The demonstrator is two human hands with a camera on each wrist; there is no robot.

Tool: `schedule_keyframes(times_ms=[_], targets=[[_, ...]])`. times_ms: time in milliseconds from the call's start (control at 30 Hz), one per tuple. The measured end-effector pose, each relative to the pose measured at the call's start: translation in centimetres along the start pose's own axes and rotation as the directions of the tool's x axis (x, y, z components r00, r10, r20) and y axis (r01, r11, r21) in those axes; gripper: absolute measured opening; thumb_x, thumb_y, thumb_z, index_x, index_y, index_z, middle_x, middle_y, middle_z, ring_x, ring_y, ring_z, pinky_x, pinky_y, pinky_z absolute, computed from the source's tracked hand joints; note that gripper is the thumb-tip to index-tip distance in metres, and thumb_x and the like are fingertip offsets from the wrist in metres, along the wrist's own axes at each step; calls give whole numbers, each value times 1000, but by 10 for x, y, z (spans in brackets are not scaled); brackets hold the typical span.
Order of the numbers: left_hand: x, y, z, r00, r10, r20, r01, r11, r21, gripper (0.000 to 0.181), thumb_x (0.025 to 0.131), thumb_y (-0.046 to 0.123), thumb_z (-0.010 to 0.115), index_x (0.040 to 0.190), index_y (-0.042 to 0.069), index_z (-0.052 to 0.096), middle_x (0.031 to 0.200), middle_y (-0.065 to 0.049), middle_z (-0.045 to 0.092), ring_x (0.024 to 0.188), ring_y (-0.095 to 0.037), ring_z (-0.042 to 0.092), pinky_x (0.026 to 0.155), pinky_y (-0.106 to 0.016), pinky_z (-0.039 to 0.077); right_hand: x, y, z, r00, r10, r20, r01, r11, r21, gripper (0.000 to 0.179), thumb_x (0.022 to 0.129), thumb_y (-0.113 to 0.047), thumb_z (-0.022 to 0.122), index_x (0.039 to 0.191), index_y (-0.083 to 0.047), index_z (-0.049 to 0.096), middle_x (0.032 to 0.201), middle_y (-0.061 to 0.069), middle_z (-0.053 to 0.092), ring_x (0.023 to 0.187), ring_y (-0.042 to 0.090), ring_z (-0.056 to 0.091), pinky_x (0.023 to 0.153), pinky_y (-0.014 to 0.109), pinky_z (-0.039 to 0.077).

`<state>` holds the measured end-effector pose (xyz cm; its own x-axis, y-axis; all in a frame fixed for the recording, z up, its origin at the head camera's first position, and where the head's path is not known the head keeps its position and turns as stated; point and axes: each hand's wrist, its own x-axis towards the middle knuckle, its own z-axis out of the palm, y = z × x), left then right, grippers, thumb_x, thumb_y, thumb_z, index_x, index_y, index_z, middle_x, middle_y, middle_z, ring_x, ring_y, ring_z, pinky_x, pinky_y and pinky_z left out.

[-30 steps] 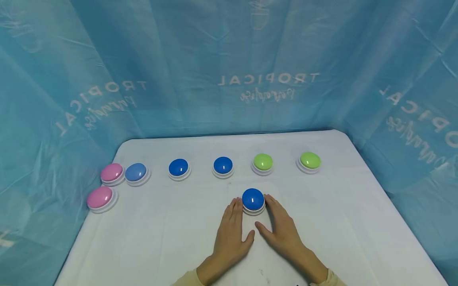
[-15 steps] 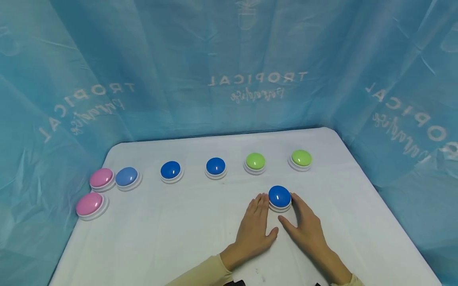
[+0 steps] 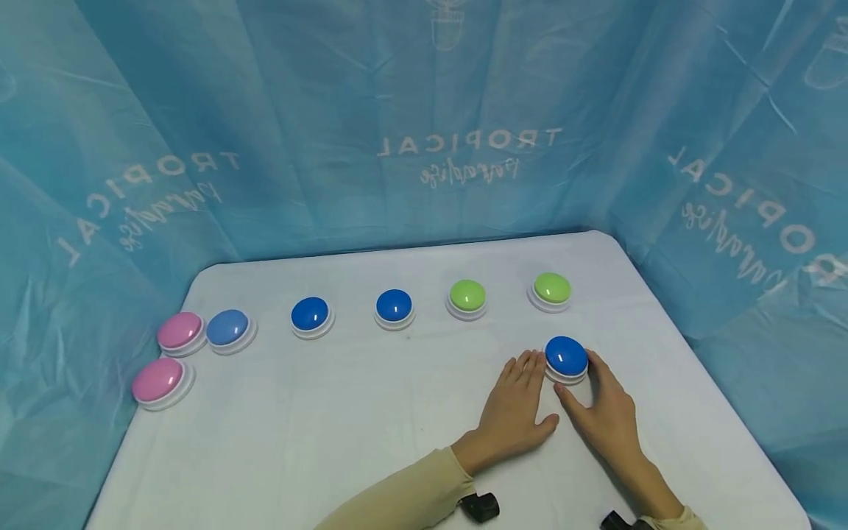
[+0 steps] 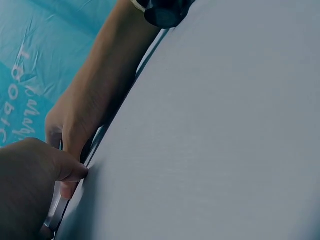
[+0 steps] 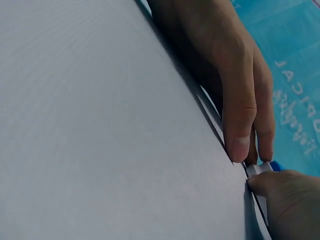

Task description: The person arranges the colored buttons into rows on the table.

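In the head view a blue dome push button point(image 3: 566, 355) with a white base stands on the white table, right of centre. My left hand point(image 3: 513, 408) lies along its left side, fingers straight and together, thumb spread away. My right hand point(image 3: 604, 412) holds the button's right and near side between thumb and fingers. In the right wrist view the right thumb point(image 5: 275, 187) touches the white base point(image 5: 262, 171), with the left hand beyond it. The left wrist view has the left thumb point(image 4: 67, 167) in front of the right hand; the button is mostly hidden there.
Behind stand two green buttons point(image 3: 553, 288), two dark blue buttons point(image 3: 394, 303), a lighter blue button point(image 3: 228, 327) and two pink buttons point(image 3: 157, 380) at the left edge. A blue curtain point(image 3: 331, 184) surrounds the white table point(image 3: 298, 442).
The blue button has slid right across the table between both hands, from near the middle to in front of the right green button. The head view has shifted slightly; the other buttons stay in place.
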<state>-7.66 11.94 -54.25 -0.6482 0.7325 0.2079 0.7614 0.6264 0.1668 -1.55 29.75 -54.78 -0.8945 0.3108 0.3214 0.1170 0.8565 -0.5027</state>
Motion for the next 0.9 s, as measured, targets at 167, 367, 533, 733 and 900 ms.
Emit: schedule_keyframes(times_ms=[167,367,533,733,900], targets=[[8,7,0,1000,15,23,-16,1000,4,92,98,56,60,166,3,28,172,-9,34,161,-20,29,132,-35,24,-1,1,-4,999,34,-19,-34,999,-1,90,84,-25,88,155,4,42,151,33,53,134,58,53,105,73,46],[14,10,1,999,25,35,-25,1000,-9,91,98,55,60,166,4,28,171,-8,35,161,-19,29,131,-35,24,-2,3,-6,997,69,-19,-69,998,10,90,86,-25,86,157,4,39,154,34,49,137,58,50,107,75,43],[16,8,3,999,36,25,-35,999,-34,90,97,53,63,165,6,30,170,-7,38,160,-19,32,131,-34,25,-4,5,-5,997,80,-22,-80,997,20,90,87,-25,86,157,5,38,154,34,48,138,57,50,108,74,42],[20,7,2,998,55,7,-54,998,-42,88,97,51,64,165,6,31,168,-6,41,159,-18,34,131,-33,25,-3,2,-9,995,93,-31,-93,995,26,91,87,-25,87,157,5,38,153,34,49,137,57,50,109,73,42],[21,8,2,998,58,3,-57,998,-36,87,98,51,64,165,6,31,168,-6,42,158,-18,35,131,-33,26,-2,3,-10,993,112,-31,-111,993,34,92,86,-25,87,158,5,38,153,34,49,138,57,50,110,72,41]])
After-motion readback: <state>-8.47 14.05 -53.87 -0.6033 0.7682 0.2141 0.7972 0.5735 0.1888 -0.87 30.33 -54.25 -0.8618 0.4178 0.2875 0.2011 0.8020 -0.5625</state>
